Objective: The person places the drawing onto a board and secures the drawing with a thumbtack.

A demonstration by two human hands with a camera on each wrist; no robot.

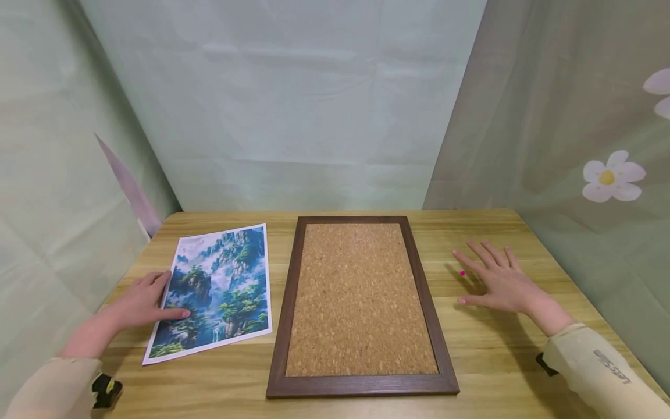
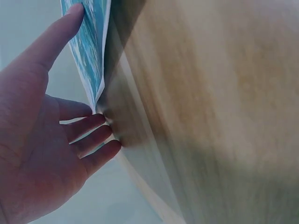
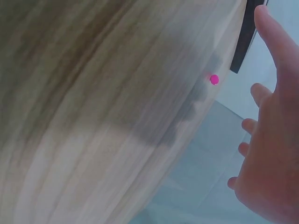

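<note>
Left hand (image 1: pixel 137 302) lies flat with relaxed fingers (image 2: pixel 91 142) on the left edge of the landscape print (image 1: pixel 217 288), thumb on the picture. Right hand (image 1: pixel 499 282) is spread open over the counter (image 1: pixel 487 361), the tiny pink pin (image 1: pixel 462 273) just beside its fingertips, maybe not quite touching. Corkboard (image 1: pixel 361 299) sits between them.
</note>
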